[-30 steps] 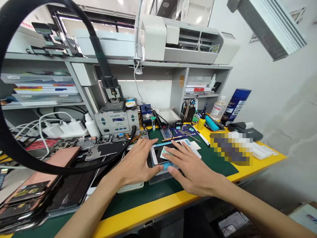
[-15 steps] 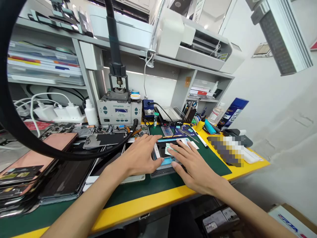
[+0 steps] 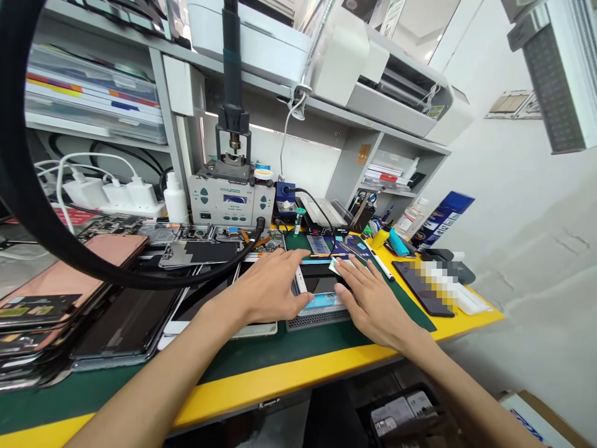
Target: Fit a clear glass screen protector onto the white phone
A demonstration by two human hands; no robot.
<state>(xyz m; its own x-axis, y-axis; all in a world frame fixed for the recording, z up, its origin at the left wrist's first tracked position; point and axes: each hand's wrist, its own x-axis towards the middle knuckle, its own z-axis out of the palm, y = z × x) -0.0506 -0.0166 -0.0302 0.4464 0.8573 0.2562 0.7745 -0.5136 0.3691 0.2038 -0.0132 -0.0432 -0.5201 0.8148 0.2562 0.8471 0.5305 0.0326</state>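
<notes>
A white-edged phone with a dark screen lies flat on the green mat, between my hands. My left hand grips its left end, thumb at the near side and fingers at the far side. With fingers extended, my right hand presses a small pale green-and-white wipe against the screen's right part. Most of the wipe is hidden under the fingers. A light-blue strip shows along the phone's near side, above a grey perforated pad.
Stacked phones and panels lie to the left, under a thick black hose. Behind stands a grey rework station. Tweezers, a white pen, a yellow bottle and a blue spray can are to the right.
My right hand has slid the wipe rightward over the screen, uncovering more of its dark middle. My left hand keeps its place on the phone. The camera view has shifted slightly.
</notes>
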